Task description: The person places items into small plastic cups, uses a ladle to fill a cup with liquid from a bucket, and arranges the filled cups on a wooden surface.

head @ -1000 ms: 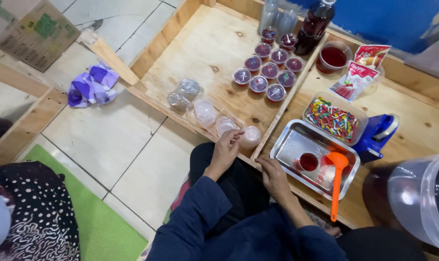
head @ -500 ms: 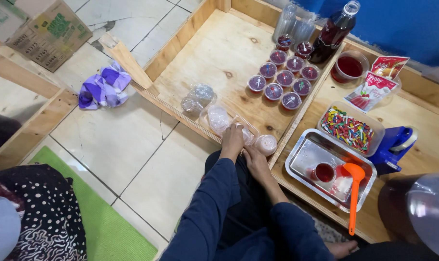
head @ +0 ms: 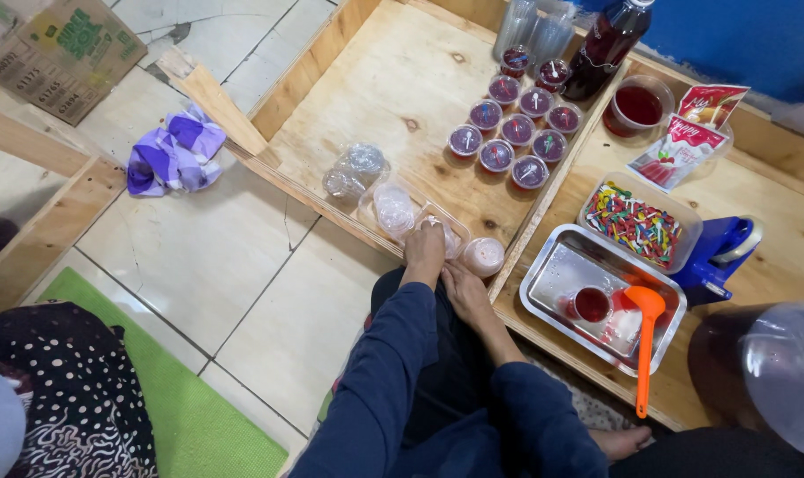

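Our fingers on the left hand curl down over the near end of a stack of clear plastic lids and grip it, while those of the right hand lie loosely bent just behind, resting near the left wrist and holding nothing that we can make out. The stack lies on the near rim of the wooden tray, right at our left fingertips and running away from them to our left along that rim, so its long axis follows the tray's edge; the left hand is plainly the nearer one. The lids look thin, glossy and see-through, round, nested on their side in a crinkled clear sleeve, with a second such bundle a little further along. Just to the right of our left hand stands a small capped cup with a pale pinkish top, touching or nearly touching the rim. Further in, we see filled cups of dark red drink set in rows. To the right sit a metal tray, an orange ladle and a tub of coloured picks.
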